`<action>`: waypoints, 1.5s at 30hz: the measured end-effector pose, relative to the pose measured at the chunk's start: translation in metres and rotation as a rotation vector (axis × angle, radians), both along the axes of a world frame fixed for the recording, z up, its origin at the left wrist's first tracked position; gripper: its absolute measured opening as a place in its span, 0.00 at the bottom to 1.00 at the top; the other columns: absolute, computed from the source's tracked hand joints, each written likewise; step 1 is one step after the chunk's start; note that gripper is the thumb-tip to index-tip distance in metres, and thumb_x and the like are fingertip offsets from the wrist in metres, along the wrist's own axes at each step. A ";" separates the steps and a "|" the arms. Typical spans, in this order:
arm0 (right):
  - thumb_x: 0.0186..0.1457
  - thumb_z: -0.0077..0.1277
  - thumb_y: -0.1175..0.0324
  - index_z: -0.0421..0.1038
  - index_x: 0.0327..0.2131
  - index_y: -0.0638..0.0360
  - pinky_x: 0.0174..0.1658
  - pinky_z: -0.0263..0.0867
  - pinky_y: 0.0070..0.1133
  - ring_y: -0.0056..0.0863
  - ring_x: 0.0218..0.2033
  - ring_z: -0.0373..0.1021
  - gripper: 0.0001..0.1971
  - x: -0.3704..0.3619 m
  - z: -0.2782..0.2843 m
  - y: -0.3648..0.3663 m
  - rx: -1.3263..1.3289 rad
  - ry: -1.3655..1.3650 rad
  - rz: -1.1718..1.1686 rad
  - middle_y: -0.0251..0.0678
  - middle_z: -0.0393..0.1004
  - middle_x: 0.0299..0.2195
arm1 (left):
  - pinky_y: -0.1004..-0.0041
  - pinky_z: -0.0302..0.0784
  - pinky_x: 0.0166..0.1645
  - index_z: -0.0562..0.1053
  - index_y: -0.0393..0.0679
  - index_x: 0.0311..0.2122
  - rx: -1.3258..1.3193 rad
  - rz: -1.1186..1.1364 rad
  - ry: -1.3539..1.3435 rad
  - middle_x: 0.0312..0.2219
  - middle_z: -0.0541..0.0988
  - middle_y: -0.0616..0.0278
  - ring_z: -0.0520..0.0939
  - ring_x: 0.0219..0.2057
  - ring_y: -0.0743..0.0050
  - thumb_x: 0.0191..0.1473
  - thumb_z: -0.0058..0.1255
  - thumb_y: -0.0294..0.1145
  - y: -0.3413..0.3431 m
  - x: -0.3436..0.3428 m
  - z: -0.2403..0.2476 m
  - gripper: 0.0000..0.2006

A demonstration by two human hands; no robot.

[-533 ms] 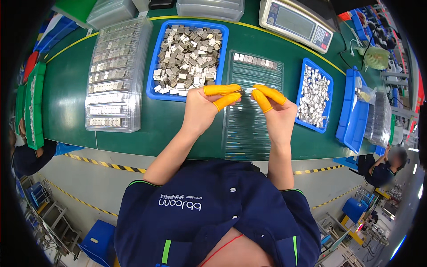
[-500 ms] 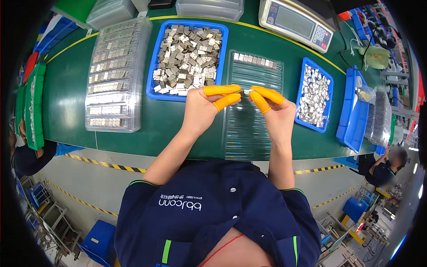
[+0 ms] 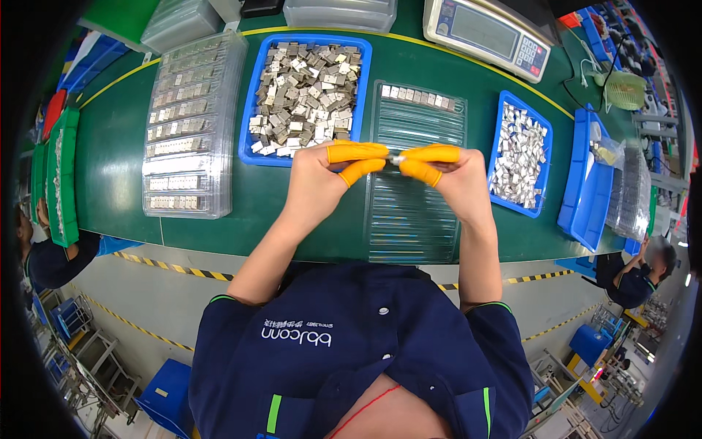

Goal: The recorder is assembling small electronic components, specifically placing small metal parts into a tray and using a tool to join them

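Note:
Over the clear ribbed tray [image 3: 413,219], my left hand [image 3: 318,175] and my right hand [image 3: 462,175] meet fingertip to fingertip. Yellow finger cots cover the thumb and forefinger of each. Both hands are pinched closed. Between the tips shows a small metal piece [image 3: 393,158], dark toward my left hand and bright toward my right. Fingers cover most of it, so I cannot tell whether it is one part or two joined. A row of small silver metal housings [image 3: 417,96] lies in the tray's far slot.
A blue bin [image 3: 245,139] of loose metal housings stands left of the tray, a smaller blue bin [image 3: 494,146] of silver pieces right. Stacked clear trays [image 3: 225,146] with filled rows lie further left. A digital scale [image 3: 486,33] sits at the back. Two people work at the sides.
Both pairs of fingertips have shifted slightly left and a little nearer to me. My right wrist has swung out to the right. The small metal piece stays pinched between the hands.

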State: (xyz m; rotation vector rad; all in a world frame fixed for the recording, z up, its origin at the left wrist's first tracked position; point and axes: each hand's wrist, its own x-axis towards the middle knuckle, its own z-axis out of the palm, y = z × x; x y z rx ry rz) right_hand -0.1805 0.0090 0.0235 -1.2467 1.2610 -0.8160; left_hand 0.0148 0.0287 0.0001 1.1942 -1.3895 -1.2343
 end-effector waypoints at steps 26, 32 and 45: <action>0.34 0.60 0.70 0.77 0.24 0.59 0.45 0.59 0.28 0.33 0.34 0.68 0.08 0.018 -0.041 -0.052 -0.912 0.815 -0.030 0.37 0.75 0.25 | 0.76 0.73 0.40 0.75 0.39 0.38 -0.050 0.219 -0.184 0.33 0.78 0.56 0.79 0.34 0.71 0.44 0.54 0.21 -0.016 0.024 -0.014 0.12; 0.36 0.59 0.70 0.78 0.25 0.56 0.49 0.56 0.28 0.31 0.40 0.66 0.07 0.020 -0.055 -0.058 -0.938 1.002 0.110 0.36 0.75 0.27 | 0.70 0.71 0.38 0.77 0.41 0.34 -0.303 0.312 -0.570 0.31 0.78 0.57 0.76 0.34 0.62 0.41 0.55 0.22 -0.019 0.037 -0.020 0.11; 0.44 0.54 0.73 0.72 0.38 0.63 0.38 0.65 0.28 0.39 0.33 0.70 0.14 -0.120 -0.037 -0.008 -0.394 1.174 -0.429 0.49 0.72 0.35 | 0.66 0.65 0.43 0.76 0.36 0.28 -0.384 0.194 -1.067 0.28 0.74 0.56 0.71 0.35 0.61 0.37 0.59 0.30 -0.065 0.019 -0.026 0.10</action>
